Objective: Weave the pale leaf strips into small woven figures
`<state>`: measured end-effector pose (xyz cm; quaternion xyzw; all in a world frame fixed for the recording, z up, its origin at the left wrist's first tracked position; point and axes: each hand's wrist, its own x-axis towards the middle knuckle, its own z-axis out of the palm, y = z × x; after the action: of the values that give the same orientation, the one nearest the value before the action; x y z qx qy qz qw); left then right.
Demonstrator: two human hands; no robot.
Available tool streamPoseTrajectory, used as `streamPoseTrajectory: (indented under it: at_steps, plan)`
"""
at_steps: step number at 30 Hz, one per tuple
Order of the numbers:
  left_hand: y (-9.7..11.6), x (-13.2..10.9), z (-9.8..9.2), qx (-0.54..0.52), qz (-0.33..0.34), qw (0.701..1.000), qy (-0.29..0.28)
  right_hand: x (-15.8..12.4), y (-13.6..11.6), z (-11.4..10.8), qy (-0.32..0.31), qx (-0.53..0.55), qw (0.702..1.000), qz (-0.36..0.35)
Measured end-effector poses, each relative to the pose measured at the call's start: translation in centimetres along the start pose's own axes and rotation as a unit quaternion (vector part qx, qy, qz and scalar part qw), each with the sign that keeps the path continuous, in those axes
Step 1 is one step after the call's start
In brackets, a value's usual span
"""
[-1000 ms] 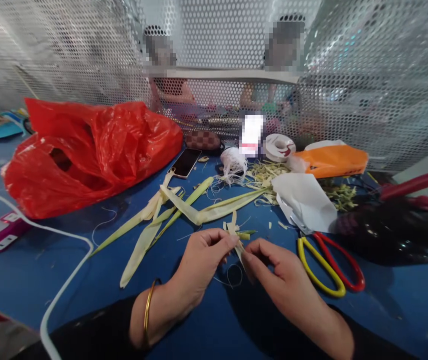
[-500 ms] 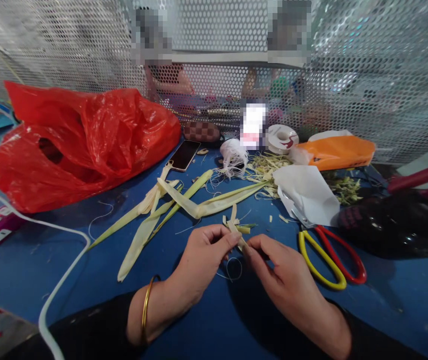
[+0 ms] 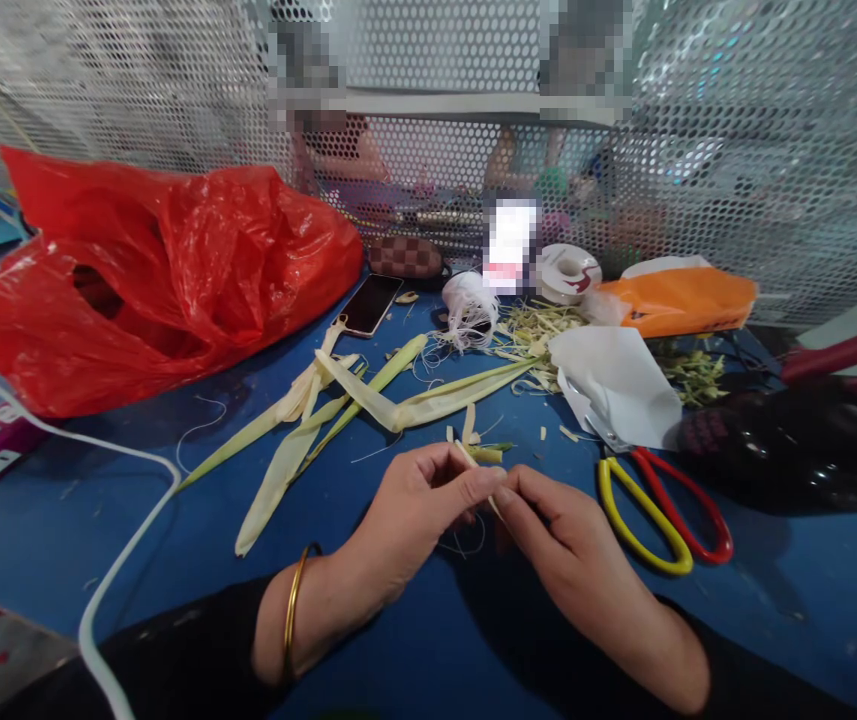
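Note:
My left hand (image 3: 409, 525) is closed, thumb and fingers pinching a narrow pale strip of corn husk (image 3: 464, 453). The strip's other end is between the thumb and fingertips of my right hand (image 3: 582, 560); the two thumbs meet over it and hide its middle. A thin thread (image 3: 471, 548) curls below the fingers. Just beyond my hands lie small husk scraps (image 3: 486, 454). Longer corn husk leaves (image 3: 435, 408) spread across the blue table (image 3: 233, 610) to the left and ahead. Scissors (image 3: 606, 495) with one yellow and one red handle rest beside my right hand.
A red plastic bag (image 3: 248, 260) takes up the left, with a white cable (image 3: 117, 565) in front. Behind are a phone (image 3: 372, 305), a white thread bundle (image 3: 465, 300), a ribbon spool (image 3: 567, 272) and an orange packet (image 3: 687, 300). Black plastic (image 3: 795, 450) sits right; perforated mesh (image 3: 435, 50) stands behind.
My left thumb has slid right along the husk strip, up to my right thumb. Less of the strip shows between my hands now. Its upper end is tilted and partly covered.

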<state>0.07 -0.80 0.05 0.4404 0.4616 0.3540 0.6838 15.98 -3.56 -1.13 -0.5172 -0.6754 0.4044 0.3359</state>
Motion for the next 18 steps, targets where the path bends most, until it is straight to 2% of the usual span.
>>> streamPoseTrajectory:
  at_steps: [4, 7, 13, 18]
  plan:
    - [-0.08, 0.09, 0.04, 0.038, -0.015, 0.999, 0.014, -0.02, -0.07, 0.12, 0.002, -0.039, 0.999, -0.023]
    - [0.08, 0.20, 0.06, 0.044, -0.009, 0.999, 0.021, -0.01, -0.15, 0.06, -0.006, -0.028, 0.999, -0.020]
    - [0.66, 0.24, 0.04, -0.007, 0.013, 0.997, 0.078, -0.22, -0.22, -0.16, -0.016, 0.003, 1.000, -0.005]
    - [0.34, 0.43, -0.16, -0.039, 0.002, 0.995, 0.095, -0.03, -0.72, -0.49, -0.021, 0.062, 0.998, -0.002]
